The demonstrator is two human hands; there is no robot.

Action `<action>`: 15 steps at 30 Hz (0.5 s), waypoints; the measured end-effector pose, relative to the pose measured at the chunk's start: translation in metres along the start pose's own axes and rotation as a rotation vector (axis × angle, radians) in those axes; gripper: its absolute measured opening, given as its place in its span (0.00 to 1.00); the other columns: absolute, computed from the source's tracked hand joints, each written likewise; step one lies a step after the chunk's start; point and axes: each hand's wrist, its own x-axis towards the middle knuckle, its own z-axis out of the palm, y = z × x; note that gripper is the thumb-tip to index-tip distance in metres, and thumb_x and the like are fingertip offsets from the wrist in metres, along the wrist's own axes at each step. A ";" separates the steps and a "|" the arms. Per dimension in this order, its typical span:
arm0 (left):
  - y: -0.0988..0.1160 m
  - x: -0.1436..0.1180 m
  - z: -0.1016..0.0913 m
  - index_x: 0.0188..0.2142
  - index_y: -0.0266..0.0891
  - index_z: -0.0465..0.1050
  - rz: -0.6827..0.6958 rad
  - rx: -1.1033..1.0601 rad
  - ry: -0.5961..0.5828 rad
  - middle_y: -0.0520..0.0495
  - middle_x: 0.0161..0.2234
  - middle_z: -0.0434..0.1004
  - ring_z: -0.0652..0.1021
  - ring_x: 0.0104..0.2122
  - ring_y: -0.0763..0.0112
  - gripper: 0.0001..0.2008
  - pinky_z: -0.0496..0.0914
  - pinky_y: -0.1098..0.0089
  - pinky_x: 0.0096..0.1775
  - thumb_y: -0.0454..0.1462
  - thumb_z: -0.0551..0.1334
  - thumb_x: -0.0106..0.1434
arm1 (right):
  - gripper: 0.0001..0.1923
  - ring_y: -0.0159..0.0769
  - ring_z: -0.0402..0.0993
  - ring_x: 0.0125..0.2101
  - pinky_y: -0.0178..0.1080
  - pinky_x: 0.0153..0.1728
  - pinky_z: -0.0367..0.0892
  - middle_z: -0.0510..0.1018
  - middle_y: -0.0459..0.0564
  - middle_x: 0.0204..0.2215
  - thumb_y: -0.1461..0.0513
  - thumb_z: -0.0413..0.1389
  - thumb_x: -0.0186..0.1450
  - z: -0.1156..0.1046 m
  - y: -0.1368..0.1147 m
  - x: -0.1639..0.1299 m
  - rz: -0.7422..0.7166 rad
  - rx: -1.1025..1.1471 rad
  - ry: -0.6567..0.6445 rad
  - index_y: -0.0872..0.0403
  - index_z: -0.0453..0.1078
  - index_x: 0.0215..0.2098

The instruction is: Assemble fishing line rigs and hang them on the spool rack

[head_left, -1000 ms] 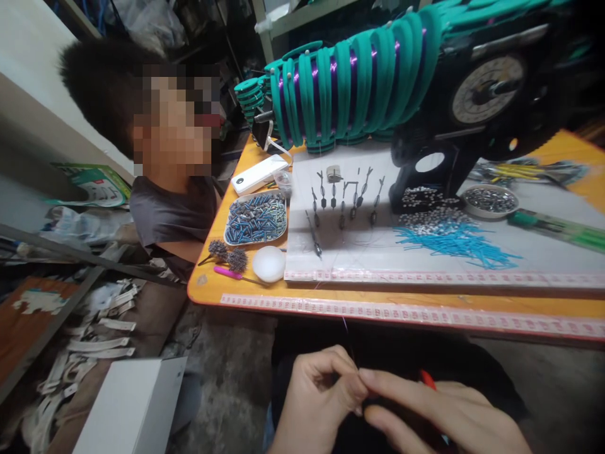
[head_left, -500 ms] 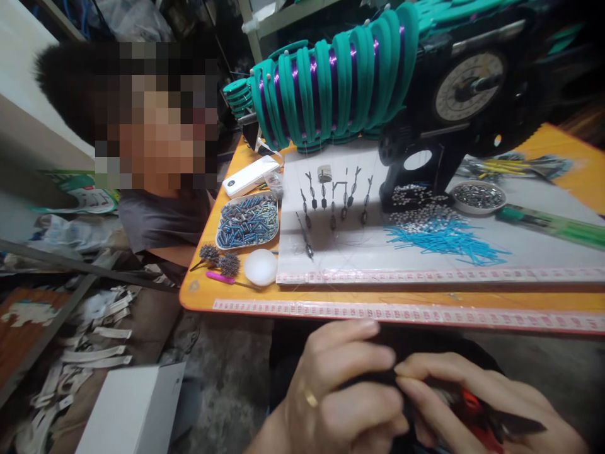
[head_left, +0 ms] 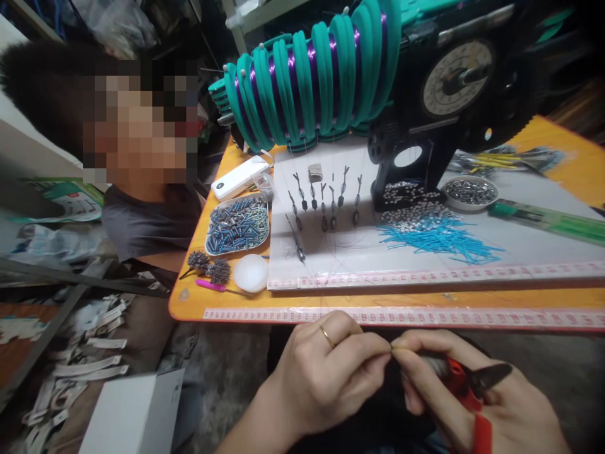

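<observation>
In the lower middle, my left hand [head_left: 326, 372] is closed in a pinch, its fingertips meeting those of my right hand. What it pinches is too small to make out. My right hand [head_left: 520, 403] pinches with thumb and forefinger at the same spot. Tucked in its palm is a red-handled tool [head_left: 494, 376] with a dark pointed tip, perhaps snips or pliers; the rest is covered by fingers. Both hands are in front of the table's near edge. Beyond them, several thin threads with dark weights [head_left: 301, 254] hang over the white board [head_left: 326, 252].
A teal spool machine [head_left: 316, 75] with purple windings overhangs the board. On the table [head_left: 189, 306] are a tray of springs [head_left: 239, 224], a white dish [head_left: 250, 274], blue sticks [head_left: 439, 239], a bowl of metal bits [head_left: 471, 192] and a green tube [head_left: 553, 219]. A person [head_left: 146, 221] is at the left.
My left hand's fingers, loosely spread and blurred before, have closed into a pinch against my right fingertips. The red-handled tool remains in my right palm. The whole view has shifted slightly.
</observation>
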 end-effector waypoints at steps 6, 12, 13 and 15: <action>-0.012 0.014 -0.007 0.35 0.36 0.74 -0.090 0.204 -0.162 0.48 0.30 0.75 0.75 0.30 0.71 0.06 0.68 0.71 0.31 0.29 0.59 0.68 | 0.07 0.15 0.67 0.15 0.15 0.22 0.62 0.71 0.34 0.17 0.58 0.56 0.69 -0.010 0.024 0.007 -0.310 -0.173 -0.039 0.51 0.69 0.44; -0.009 0.024 -0.009 0.36 0.37 0.74 -0.109 0.301 -0.260 0.51 0.30 0.75 0.74 0.30 0.68 0.05 0.64 0.67 0.31 0.32 0.60 0.69 | 0.17 0.16 0.70 0.19 0.18 0.26 0.66 0.72 0.35 0.21 0.61 0.53 0.71 -0.007 0.027 0.004 -0.503 -0.310 -0.071 0.52 0.62 0.57; -0.008 0.026 -0.010 0.36 0.38 0.75 -0.115 0.311 -0.282 0.51 0.31 0.75 0.74 0.30 0.68 0.05 0.64 0.66 0.31 0.33 0.60 0.69 | 0.19 0.17 0.69 0.19 0.20 0.26 0.65 0.71 0.36 0.20 0.61 0.52 0.71 -0.006 0.027 0.003 -0.532 -0.350 -0.072 0.54 0.61 0.60; -0.006 0.027 -0.011 0.36 0.38 0.75 -0.124 0.331 -0.309 0.51 0.31 0.75 0.74 0.30 0.67 0.05 0.64 0.65 0.30 0.33 0.61 0.69 | 0.25 0.18 0.66 0.17 0.24 0.24 0.63 0.68 0.36 0.18 0.62 0.51 0.72 -0.004 0.030 0.003 -0.595 -0.441 -0.069 0.58 0.56 0.65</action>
